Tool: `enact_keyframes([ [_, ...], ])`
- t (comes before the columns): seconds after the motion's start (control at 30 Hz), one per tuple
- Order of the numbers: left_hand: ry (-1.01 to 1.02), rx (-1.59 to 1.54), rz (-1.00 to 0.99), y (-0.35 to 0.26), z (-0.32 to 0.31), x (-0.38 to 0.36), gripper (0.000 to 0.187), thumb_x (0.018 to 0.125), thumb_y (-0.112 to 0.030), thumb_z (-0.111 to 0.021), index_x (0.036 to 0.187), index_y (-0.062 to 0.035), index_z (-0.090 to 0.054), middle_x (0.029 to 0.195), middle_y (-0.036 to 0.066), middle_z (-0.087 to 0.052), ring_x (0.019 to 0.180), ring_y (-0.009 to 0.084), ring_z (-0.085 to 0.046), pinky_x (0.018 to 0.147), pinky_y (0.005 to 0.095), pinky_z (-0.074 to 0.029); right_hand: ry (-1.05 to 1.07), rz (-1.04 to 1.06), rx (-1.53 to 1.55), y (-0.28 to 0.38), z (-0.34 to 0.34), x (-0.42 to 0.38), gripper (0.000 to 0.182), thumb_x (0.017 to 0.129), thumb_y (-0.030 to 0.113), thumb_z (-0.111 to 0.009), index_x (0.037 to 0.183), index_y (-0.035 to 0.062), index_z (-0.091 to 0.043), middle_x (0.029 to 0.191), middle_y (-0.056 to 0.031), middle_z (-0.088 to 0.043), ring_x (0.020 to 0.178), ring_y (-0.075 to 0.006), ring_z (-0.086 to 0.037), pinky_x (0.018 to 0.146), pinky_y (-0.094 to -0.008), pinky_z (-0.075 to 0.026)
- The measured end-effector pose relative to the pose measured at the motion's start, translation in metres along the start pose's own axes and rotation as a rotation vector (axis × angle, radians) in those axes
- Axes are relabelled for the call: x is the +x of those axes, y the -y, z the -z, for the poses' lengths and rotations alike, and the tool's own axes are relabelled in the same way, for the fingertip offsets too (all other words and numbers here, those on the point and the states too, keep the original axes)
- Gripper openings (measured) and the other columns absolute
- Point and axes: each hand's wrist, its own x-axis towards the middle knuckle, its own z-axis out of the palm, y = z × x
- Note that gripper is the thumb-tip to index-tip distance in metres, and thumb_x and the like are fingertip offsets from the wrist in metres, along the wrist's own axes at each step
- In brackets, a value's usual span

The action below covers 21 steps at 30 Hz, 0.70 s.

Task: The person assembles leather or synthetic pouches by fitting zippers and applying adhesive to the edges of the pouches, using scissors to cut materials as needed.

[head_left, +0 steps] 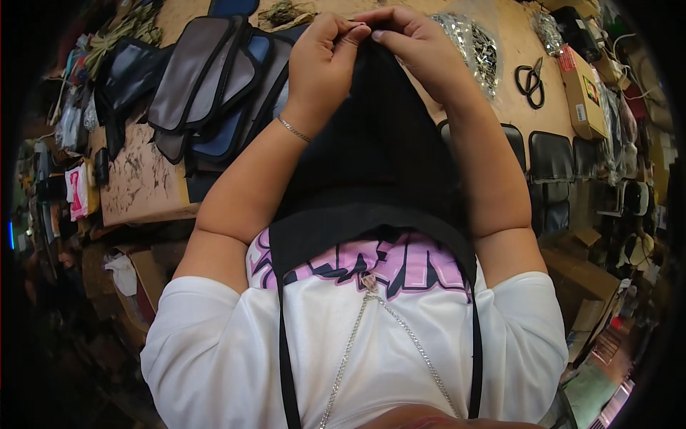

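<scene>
Both hands meet at the top centre of the head view, above a black fabric piece that hangs down towards the apron. My left hand is closed, thumb and fingertips pinched together at the fabric's upper edge. Close beside it, my right hand has its thumb and index finger pressed together at the same edge. Whatever small item lies between the fingertips is too small to make out. Left of my left hand, grey and blue panels with black borders lie in a pile.
A clear bag of small metal parts lies right of my right hand, with black scissors beyond it. Further right stand a cardboard box and black padded pieces. Dried-looking strips are at upper left.
</scene>
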Motion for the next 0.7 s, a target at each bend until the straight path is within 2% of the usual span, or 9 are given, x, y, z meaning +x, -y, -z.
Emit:
enact_keyframes([
  [0.1,0.011,0.165,-0.176,-0.009,-0.001,-0.004,0.013,0.098,-0.012,-0.063,0.089,-0.0014,-0.061,0.081,-0.002,-0.06,0.076,0.0063,-0.053,0.07,0.022,-0.045,0.025,-0.075,-0.449,0.038,-0.016,-0.008,0.042,0.085,0.002,-0.064,0.126,0.0012,-0.057,0.111,-0.0092,-0.064,0.094,-0.0138,-0.062,0.083,-0.0289,-0.051],
  [0.13,0.006,0.197,-0.221,-0.005,-0.002,-0.005,0.013,0.098,-0.011,-0.063,0.089,-0.0013,-0.061,0.08,-0.002,-0.059,0.075,0.0068,-0.052,0.069,0.0223,-0.044,0.101,-0.046,-0.537,0.027,-0.009,-0.01,0.057,0.085,0.003,-0.066,0.139,0.0081,-0.048,0.123,-0.0086,-0.059,0.101,-0.0126,-0.059,0.09,-0.0258,-0.047],
  [0.23,-0.024,0.077,-0.182,-0.001,-0.003,0.0,0.013,0.099,-0.012,-0.061,0.092,-0.0014,-0.06,0.082,-0.002,-0.058,0.075,0.0071,-0.052,0.069,0.0226,-0.043,0.24,-0.103,-0.651,0.019,-0.012,-0.027,0.077,0.08,0.003,-0.068,0.149,0.0119,-0.034,0.127,-0.0106,-0.054,0.097,-0.0152,-0.058,0.084,-0.0267,-0.048],
  [0.37,-0.021,-0.352,0.169,-0.005,-0.006,0.004,0.012,0.101,-0.015,-0.058,0.1,-0.0031,-0.058,0.083,-0.002,-0.056,0.073,0.0052,-0.049,0.066,0.0214,-0.042,-0.034,0.349,-0.817,0.022,-0.016,-0.042,0.087,0.077,0.0,-0.063,0.154,0.016,-0.025,0.126,-0.0234,-0.06,0.105,-0.0394,-0.065,0.084,-0.0394,-0.054],
  [0.43,-0.043,-0.429,0.22,0.001,-0.012,0.006,0.016,0.104,-0.02,-0.052,0.104,-0.0042,-0.057,0.082,-0.003,-0.054,0.07,0.0037,-0.044,0.065,0.0199,-0.039,-0.116,-0.121,-0.827,0.068,-0.045,-0.047,0.043,0.084,0.004,-0.066,0.126,0.0017,-0.057,0.11,-0.0095,-0.065,0.095,-0.013,-0.063,0.083,-0.0273,-0.051],
  [0.5,-0.021,-0.393,0.195,0.005,-0.017,0.003,0.019,0.105,-0.021,-0.05,0.104,-0.0038,-0.056,0.084,-0.003,-0.056,0.072,0.0033,-0.047,0.068,0.0188,-0.04,-0.314,0.078,-0.872,0.048,-0.058,-0.04,0.045,0.084,0.004,-0.066,0.128,0.0037,-0.055,0.109,-0.0107,-0.066,0.094,-0.0167,-0.064,0.082,-0.029,-0.051],
  [0.53,-0.034,-0.145,0.122,0.005,-0.018,0.002,0.019,0.105,-0.019,-0.048,0.099,-0.0031,-0.055,0.087,0.005,-0.068,0.08,0.011,-0.061,0.076,0.0262,-0.048,-0.355,0.159,-0.891,0.038,-0.054,-0.037,0.051,0.082,0.003,-0.066,0.131,0.0057,-0.051,0.11,-0.0125,-0.066,0.095,-0.0208,-0.064,0.082,-0.0312,-0.052],
  [0.6,-0.054,-0.235,0.132,0.003,-0.025,0.0,0.019,0.106,-0.019,-0.047,0.099,-0.0032,-0.053,0.092,0.008,-0.069,0.08,0.0127,-0.06,0.076,0.0274,-0.048,-0.195,0.244,-0.915,0.016,-0.004,-0.021,0.082,0.074,0.001,-0.066,0.149,0.0138,-0.034,0.116,-0.0214,-0.064,0.1,-0.0379,-0.067,0.081,-0.041,-0.054],
  [0.7,-0.085,-0.127,0.089,0.007,-0.024,-0.001,0.018,0.107,-0.019,-0.042,0.098,-0.0041,-0.048,0.086,0.007,-0.062,0.076,0.0154,-0.057,0.075,0.0293,-0.047,-0.074,0.016,-0.96,0.037,0.003,-0.023,0.076,0.073,0.0,-0.066,0.144,0.0114,-0.041,0.109,-0.0202,-0.066,0.092,-0.0354,-0.068,0.076,-0.042,-0.054],
])
